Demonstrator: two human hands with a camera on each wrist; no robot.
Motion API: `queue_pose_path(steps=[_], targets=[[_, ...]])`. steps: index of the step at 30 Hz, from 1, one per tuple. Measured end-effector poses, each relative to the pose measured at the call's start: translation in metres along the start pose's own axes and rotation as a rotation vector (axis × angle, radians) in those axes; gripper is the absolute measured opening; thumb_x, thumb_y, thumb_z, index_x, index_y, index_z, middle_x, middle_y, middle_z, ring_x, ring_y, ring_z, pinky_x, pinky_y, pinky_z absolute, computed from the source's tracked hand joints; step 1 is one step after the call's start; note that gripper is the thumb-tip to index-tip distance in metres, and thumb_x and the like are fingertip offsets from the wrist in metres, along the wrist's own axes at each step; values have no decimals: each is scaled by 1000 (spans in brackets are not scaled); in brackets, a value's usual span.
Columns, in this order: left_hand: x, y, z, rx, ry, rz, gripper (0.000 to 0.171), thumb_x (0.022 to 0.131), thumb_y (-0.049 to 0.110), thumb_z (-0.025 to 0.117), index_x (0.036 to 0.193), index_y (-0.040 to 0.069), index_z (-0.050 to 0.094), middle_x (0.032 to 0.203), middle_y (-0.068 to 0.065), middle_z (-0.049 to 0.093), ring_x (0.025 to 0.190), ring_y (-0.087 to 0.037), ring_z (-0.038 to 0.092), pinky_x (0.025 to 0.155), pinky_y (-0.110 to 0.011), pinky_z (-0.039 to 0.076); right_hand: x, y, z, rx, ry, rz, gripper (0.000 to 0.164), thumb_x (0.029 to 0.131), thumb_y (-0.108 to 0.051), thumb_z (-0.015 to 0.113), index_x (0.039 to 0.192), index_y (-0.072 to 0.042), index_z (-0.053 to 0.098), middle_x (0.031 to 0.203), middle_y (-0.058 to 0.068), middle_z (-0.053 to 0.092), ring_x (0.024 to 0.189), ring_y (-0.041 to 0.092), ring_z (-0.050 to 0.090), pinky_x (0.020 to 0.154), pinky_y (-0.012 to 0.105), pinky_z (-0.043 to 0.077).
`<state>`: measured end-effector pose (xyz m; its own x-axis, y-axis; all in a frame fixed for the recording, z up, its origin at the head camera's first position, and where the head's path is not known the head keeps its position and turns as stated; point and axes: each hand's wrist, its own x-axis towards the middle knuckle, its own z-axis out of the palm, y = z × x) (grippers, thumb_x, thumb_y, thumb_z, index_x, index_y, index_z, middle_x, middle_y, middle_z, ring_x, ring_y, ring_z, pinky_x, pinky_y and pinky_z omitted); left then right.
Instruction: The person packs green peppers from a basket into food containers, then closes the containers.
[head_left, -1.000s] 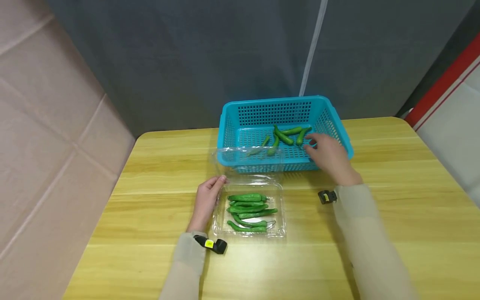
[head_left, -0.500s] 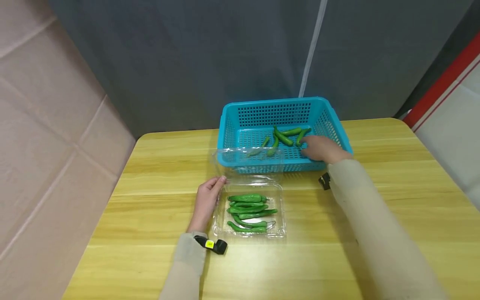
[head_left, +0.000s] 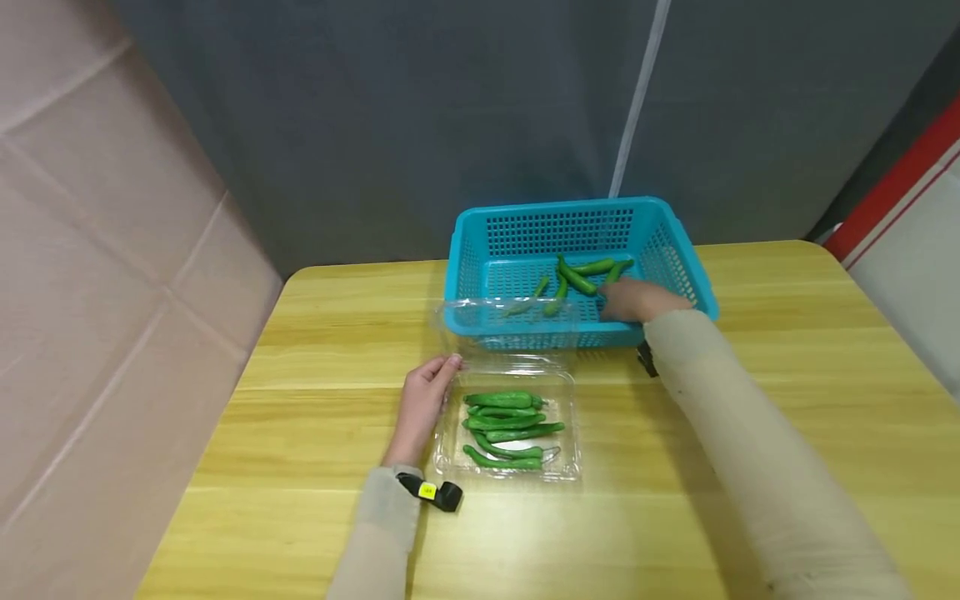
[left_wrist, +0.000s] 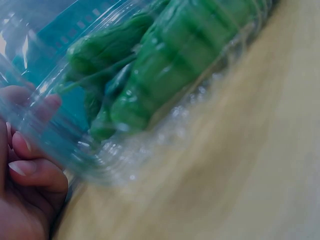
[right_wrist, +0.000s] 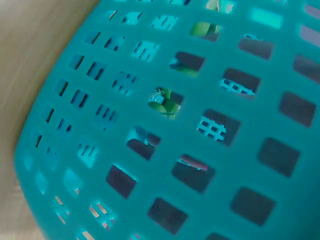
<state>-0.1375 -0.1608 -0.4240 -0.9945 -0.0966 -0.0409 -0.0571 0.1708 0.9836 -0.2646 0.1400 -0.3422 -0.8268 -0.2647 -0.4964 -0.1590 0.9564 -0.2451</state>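
In the head view, my left hand point(head_left: 423, 404) pinches the left edge of a clear plastic clamshell box point(head_left: 567, 442) near its hinge. Several green chili peppers point(head_left: 510, 422) lie side by side in the box. In the left wrist view, fingertips point(left_wrist: 30, 169) show at the box's corner, some seen through the plastic. My right hand point(head_left: 637, 300) reaches down inside a blue plastic basket point(head_left: 454, 250), over the lower end of a green chili pepper point(head_left: 618, 271). Its fingertips are hidden, so I cannot tell whether they grip it. The basket's perforated wall point(right_wrist: 200, 155) fills the right wrist view.
Several other chili peppers point(head_left: 577, 277) lie in the basket. The box's raised clear lid point(head_left: 510, 337) leans over the basket's front rim. Both stand on a wooden table point(head_left: 337, 350), with a dark grey curtain point(head_left: 420, 125) behind and a padded wall point(head_left: 112, 292) at the left.
My right hand has moved left and lower into the basket, onto the rightmost pepper. The left hand keeps its place on the box. The whole head view has shifted slightly.
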Motion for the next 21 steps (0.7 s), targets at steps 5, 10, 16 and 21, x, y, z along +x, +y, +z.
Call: queue_pose_path(steps=[5,10,16,21], targets=[[-2,3,1,20,2,6,36,90,33,52,96,0,65,48,0,37,35,-7,31,32,-21,28,1,-1,1,-13,-15,14,65,89,-36,48,142,-10,21,144,24,2,125,51,10,88,71,18],[-1,1,1,10,3,8,36,90,33,53,95,0,65,47,1,36,35,-7,30,33,-22,27,1,0,0,-67,-43,7,64,90,-39,48,142,-14,21,146,18,-5,124,53,9,84,73,16],[-1,0,2,11,5,7,35,89,34,54,94,1,66,47,1,36,34,-7,31,33,-22,27,10,9,2,-131,-92,-56,57,91,-37,45,140,-12,29,146,18,0,125,51,7,86,73,15],[-1,-1,1,15,12,5,35,89,34,54,95,2,66,48,0,36,34,-7,31,33,-21,28,20,12,5,-125,-94,-90,56,90,-36,46,138,-11,32,145,21,9,126,49,9,88,71,16]])
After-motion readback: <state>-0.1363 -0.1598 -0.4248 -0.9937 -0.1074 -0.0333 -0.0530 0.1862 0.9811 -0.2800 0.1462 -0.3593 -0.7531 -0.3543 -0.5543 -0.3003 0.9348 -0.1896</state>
